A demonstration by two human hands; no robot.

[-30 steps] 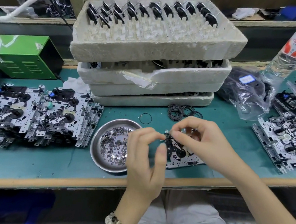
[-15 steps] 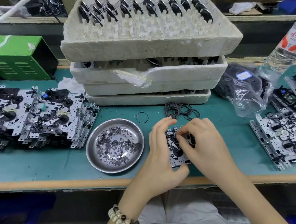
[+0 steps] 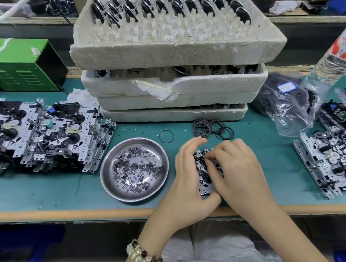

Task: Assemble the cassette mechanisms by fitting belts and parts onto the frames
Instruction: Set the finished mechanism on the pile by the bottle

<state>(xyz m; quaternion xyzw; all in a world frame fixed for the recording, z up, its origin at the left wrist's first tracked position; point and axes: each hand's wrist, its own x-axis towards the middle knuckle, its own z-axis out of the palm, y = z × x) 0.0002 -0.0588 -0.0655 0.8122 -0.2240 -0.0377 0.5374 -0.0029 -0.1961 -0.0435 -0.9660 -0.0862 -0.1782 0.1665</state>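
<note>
Left hand (image 3: 185, 178), right hand (image 3: 238, 168) — close together, fingers curled.

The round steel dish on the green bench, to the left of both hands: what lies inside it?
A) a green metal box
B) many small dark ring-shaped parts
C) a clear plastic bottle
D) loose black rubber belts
B: the round steel dish holds a scatter of small dark ring-shaped parts, while the loose black rubber belts lie outside its rim.

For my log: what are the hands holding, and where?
The left hand grips the cassette frame by its left edge and near corner; the right hand pinches at its top face.
</note>
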